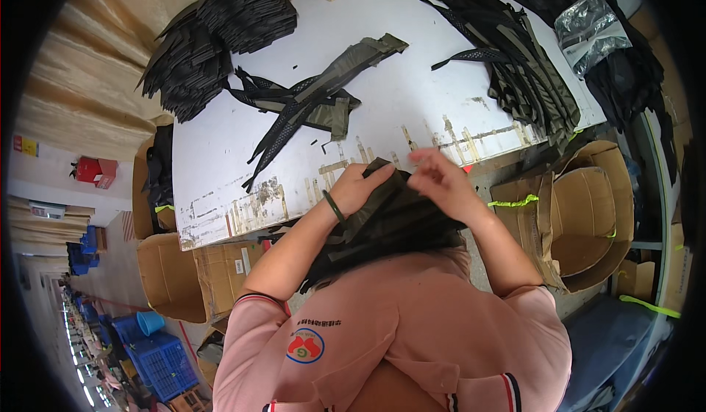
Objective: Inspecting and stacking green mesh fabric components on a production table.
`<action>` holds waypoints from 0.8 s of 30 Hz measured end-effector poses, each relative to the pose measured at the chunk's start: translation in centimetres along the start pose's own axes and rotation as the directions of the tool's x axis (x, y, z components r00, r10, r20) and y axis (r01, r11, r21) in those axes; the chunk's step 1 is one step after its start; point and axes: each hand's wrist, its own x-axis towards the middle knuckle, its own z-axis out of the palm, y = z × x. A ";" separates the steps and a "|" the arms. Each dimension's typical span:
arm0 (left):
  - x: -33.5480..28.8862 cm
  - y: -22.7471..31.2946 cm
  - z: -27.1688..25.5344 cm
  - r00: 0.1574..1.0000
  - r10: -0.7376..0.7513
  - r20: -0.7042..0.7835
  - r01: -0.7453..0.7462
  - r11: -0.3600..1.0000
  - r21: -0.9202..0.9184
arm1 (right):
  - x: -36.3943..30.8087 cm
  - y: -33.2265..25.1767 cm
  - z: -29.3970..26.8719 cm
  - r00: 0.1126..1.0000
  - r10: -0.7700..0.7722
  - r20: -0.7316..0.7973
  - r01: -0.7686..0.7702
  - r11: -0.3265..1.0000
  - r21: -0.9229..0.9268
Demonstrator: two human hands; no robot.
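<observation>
A bundle of dark olive-black fabric pieces point(401, 228) lies across my lap at the table's front edge. My left hand point(354, 190) is closed on its upper end, the thumb on top, and a green bangle circles the wrist. Just right of that end is my right hand point(445, 182), its fingers bent and smeared by motion, so I cannot tell whether they grip anything. Ahead on the white table point(397, 92), several dark fabric strips with mesh parts point(312, 92) lie crossed over one another.
Stacked black pieces point(246, 11) stand at the far left of the table. A pile of long dark strips point(518, 66) lies at the right, beside a clear plastic bag point(592, 33). Cardboard boxes flank me, one at left point(169, 279) and one at right point(544, 228).
</observation>
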 end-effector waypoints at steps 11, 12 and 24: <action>0.4 -0.9 0.0 0.999 0.043 0.006 -0.040 0.973 -0.228 | 1.0 -0.9 -1.9 0.982 0.145 -0.118 -0.142 0.989 0.037; 0.4 -0.7 0.6 0.998 0.057 0.015 -0.052 0.978 -0.204 | 0.9 -0.8 -1.4 0.995 0.081 -0.056 -0.085 0.994 -0.066; -1.1 -4.5 -0.3 0.951 0.278 0.137 -0.307 0.779 0.548 | 0.7 0.2 -3.2 0.997 -0.051 -0.053 0.007 0.780 -0.625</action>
